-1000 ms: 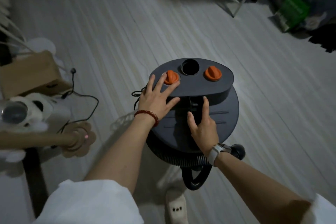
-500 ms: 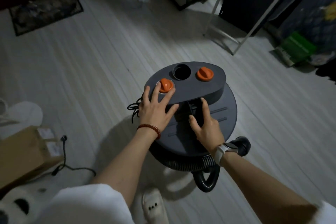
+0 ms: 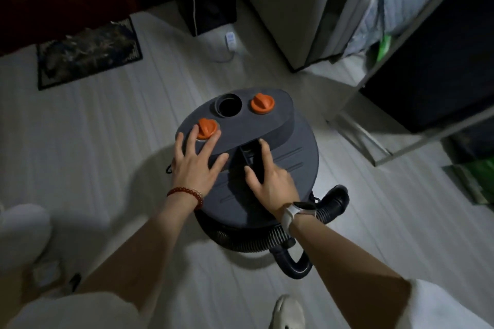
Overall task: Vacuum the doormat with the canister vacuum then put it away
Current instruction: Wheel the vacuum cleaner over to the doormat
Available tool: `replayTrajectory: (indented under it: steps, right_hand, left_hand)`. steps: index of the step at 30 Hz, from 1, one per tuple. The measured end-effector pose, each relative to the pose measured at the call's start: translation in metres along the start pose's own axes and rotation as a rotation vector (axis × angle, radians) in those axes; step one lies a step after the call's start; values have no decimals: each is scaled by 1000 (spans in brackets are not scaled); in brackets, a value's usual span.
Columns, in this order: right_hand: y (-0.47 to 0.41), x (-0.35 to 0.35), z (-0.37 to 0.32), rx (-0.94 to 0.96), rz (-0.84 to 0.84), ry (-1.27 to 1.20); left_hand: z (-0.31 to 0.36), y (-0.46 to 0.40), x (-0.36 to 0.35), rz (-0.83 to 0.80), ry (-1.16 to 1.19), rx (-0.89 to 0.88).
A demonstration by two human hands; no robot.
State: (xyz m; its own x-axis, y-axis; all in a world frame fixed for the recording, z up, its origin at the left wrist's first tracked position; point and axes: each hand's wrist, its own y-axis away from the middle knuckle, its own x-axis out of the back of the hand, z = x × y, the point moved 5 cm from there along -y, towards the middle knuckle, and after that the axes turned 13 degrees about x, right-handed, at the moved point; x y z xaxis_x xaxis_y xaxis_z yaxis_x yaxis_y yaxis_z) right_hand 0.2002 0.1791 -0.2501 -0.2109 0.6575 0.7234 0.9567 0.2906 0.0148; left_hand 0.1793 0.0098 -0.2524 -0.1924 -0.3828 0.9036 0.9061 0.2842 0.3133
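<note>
The dark grey canister vacuum (image 3: 291, 157) stands on the pale floor in the middle of the view, with two orange knobs and a round hole on its raised top. A black ribbed hose (image 3: 270, 242) wraps round its base and its end pokes out at the right. My left hand (image 3: 199, 161) lies flat with spread fingers on the raised top, fingertips touching the left orange knob (image 3: 206, 127). My right hand (image 3: 270, 181) rests on the lid, its thumb and forefinger on either side of the black handle (image 3: 251, 157). The dark doormat (image 3: 88, 53) lies far left by a dark red door.
A white appliance (image 3: 307, 8) stands at the back right, beside a metal rack (image 3: 401, 43) with dark items. A white plug and cord (image 3: 231, 43) lie on the floor behind the vacuum. A green bag (image 3: 478, 179) sits at right. A slipper (image 3: 287, 312) shows at the bottom.
The vacuum and both hands have travelled across the floor toward the door; the doormat and the white appliance have come into view. The cardboard box at left has dropped out of sight.
</note>
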Motion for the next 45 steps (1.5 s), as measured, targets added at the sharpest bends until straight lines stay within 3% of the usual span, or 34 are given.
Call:
replayTrajectory:
  steps: [17,27,34,40,45]
  right_hand:
    - [-383,-15,-22,135,-65,67]
    - [-541,-47,-53,140,-100,24]
    - [-603,-64,-83,273,116,113]
    - [-608,-75,-99,162,106,56]
    - [-601,-70,-94,220,58,55]
  left_hand:
    - [2,-337,117,77,182,140]
    - [-25,-484,176,95,179,189]
    - [-41,-544,198,177,133,182]
    - [-51,-556,210,189,115,129]
    - [-54,-556,207,209,161,79]
